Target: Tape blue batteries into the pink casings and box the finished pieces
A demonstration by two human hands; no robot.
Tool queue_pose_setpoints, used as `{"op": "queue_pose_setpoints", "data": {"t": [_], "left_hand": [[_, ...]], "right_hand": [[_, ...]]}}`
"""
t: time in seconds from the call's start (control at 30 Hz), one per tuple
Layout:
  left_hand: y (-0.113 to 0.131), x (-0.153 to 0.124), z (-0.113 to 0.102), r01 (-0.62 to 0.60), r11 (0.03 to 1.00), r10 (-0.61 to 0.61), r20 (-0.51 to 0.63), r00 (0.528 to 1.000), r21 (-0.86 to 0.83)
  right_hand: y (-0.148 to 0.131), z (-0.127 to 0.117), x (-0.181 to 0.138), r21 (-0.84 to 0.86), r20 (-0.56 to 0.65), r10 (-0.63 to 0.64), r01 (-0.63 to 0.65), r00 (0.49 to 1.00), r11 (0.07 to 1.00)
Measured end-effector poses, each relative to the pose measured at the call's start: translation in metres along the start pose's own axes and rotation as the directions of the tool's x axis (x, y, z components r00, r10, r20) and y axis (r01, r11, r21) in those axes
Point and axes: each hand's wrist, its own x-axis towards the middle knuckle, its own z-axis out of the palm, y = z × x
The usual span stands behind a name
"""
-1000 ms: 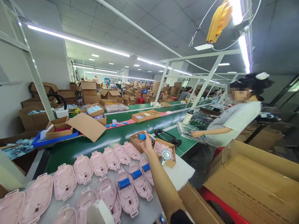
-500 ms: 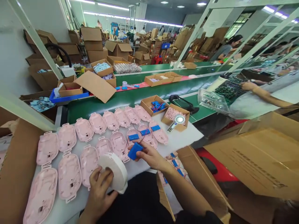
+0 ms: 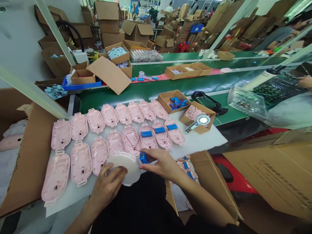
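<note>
Here, the battery (image 3: 143,158) sits at the near edge of the white sheet (image 3: 209,139), pinched between thumb and fingertips of the right hand (image 3: 162,164), whose fingers close tight on it; its red wire (image 3: 131,143) runs off toward eleven o'clock, over a pink shell (image 3: 131,144). At nine o'clock of the battery, touching it, lies the white roll (image 3: 126,165); the left hand (image 3: 109,182) wraps round the roll from seven o'clock, fingers curled over its face and thumb on its rim. At twelve o'clock two rows of shells (image 3: 109,115) lie open side up on the sheet; three of them at one o'clock already carry blue packs (image 3: 159,130). Farther out at one o'clock stands a box (image 3: 163,97) of blue packs, and just beside it, at two o'clock, a box (image 3: 207,112) of pink bits with a small round lamp (image 3: 203,120) on its rim. Beyond runs the green belt (image 3: 151,89); at three o'clock, well apart, a co-worker's hand (image 3: 305,81) rests near a clear tray (image 3: 246,100).
</note>
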Motion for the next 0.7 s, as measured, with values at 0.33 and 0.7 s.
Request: {"op": "queue_pose_setpoints", "data": {"t": [0.33,0.7], "left_hand": [[-0.005,0.003,-0.012,-0.023,0.995,0.021,0.021,1.0,0.096],[-0.006,-0.01,-0.015,-0.012,0.991,0.002,-0.08,0.997,-0.133]], "right_hand": [[0.023,0.066,-0.011,0.71,0.118,0.327,-0.309,0.938,0.633],[0.063,0.01,0.069,0.549,-0.386,0.243,0.01,0.89,0.836]]}}
